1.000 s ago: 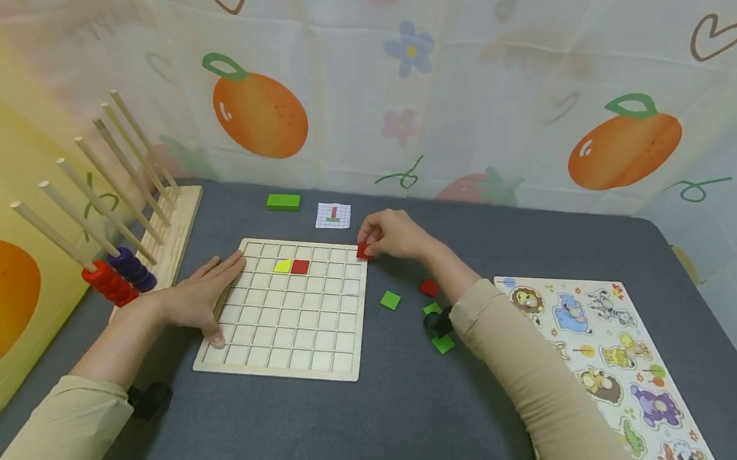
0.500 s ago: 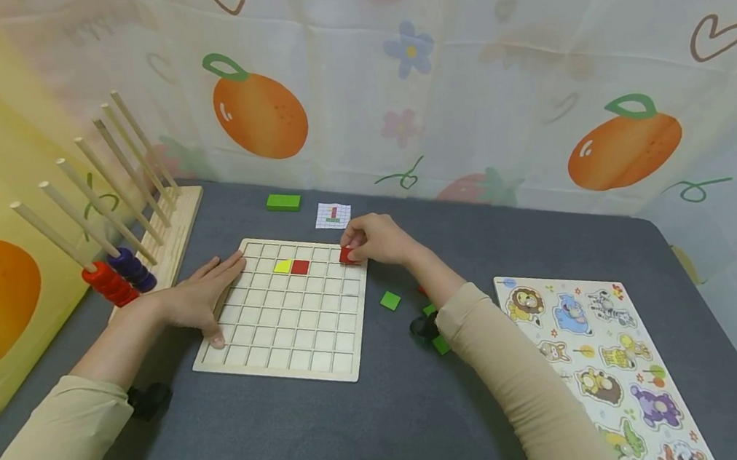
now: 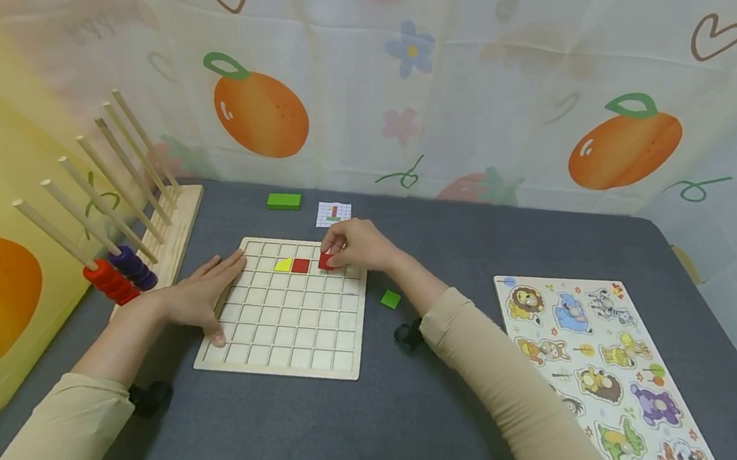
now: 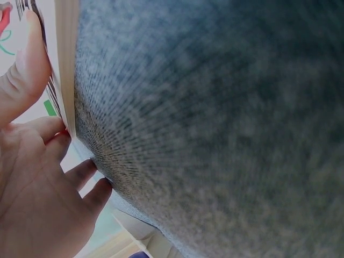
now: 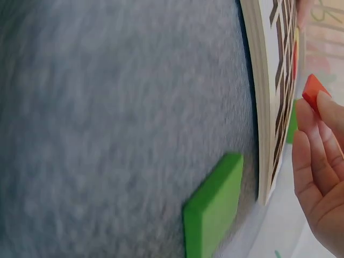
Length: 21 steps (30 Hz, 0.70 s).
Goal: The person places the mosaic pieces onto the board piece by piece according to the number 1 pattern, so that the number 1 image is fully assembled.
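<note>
A pale wooden grid board (image 3: 277, 318) lies on the dark table, with a yellow tile (image 3: 283, 265) and a red tile (image 3: 301, 266) side by side in its upper rows. My left hand (image 3: 199, 302) rests along the board's left edge, fingers spread and thumb on the grid; the left wrist view shows the thumb over the rim. Over the board's upper right, my right hand (image 3: 363, 245) pinches another red tile (image 3: 325, 261) between thumb and fingers. In the right wrist view that held tile (image 5: 314, 91) appears tilted and above the grid.
One loose green tile (image 3: 391, 299) lies right of the board. Behind it are a green block (image 3: 283, 201) and a small pattern card (image 3: 333, 213). A peg stand (image 3: 177, 225) with red and purple rings stands left; an animal puzzle board (image 3: 589, 349) lies right.
My right hand has moved left with the red tile, from the board's right edge to over its upper cells. The right sleeve now covers the other loose tiles. My left hand has stayed put.
</note>
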Each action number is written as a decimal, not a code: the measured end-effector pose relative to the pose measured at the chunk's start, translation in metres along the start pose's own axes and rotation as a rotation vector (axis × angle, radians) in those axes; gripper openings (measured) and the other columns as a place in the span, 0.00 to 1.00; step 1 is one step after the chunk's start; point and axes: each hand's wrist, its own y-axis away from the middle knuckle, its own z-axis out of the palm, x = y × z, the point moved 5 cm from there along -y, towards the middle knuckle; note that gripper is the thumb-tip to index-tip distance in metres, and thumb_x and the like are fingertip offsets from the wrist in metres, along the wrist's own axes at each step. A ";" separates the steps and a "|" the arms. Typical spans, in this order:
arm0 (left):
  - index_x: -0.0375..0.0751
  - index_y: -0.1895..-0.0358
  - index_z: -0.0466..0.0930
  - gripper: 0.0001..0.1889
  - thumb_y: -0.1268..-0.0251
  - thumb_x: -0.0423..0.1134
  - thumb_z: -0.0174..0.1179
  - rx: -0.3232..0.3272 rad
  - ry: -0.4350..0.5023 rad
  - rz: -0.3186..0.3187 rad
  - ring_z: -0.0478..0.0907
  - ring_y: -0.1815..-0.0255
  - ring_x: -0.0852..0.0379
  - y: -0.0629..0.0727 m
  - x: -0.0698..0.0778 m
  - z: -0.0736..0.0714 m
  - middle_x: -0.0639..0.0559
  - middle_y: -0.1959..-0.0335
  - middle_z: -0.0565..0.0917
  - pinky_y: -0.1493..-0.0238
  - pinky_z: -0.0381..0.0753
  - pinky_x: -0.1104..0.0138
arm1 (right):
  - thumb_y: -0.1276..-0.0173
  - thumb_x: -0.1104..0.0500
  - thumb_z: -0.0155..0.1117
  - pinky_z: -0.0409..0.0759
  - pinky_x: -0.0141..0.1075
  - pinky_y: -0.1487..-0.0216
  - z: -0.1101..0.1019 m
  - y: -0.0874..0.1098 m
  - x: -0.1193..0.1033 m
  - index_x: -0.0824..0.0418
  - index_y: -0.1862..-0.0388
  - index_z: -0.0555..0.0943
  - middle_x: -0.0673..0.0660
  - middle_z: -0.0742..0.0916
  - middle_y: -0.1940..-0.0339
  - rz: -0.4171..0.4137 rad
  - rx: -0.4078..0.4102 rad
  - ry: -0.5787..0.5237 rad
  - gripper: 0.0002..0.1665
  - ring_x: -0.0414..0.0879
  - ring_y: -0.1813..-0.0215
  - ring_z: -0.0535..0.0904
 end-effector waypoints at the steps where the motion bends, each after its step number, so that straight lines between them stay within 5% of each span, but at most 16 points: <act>1: 0.35 0.20 0.36 0.73 0.71 0.42 0.80 0.000 -0.001 0.000 0.27 0.20 0.26 0.000 0.000 0.000 0.39 0.17 0.32 0.29 0.36 0.27 | 0.40 0.62 0.72 0.76 0.29 0.60 0.001 -0.001 -0.001 0.57 0.59 0.86 0.53 0.88 0.65 -0.001 0.002 -0.002 0.10 0.43 0.60 0.82; 21: 0.35 0.20 0.35 0.74 0.72 0.46 0.81 -0.005 0.013 0.003 0.26 0.21 0.25 -0.001 -0.002 -0.001 0.38 0.18 0.31 0.30 0.35 0.26 | 0.42 0.62 0.74 0.76 0.26 0.58 0.026 -0.008 -0.029 0.60 0.60 0.87 0.57 0.90 0.64 -0.028 0.040 -0.029 0.10 0.45 0.59 0.84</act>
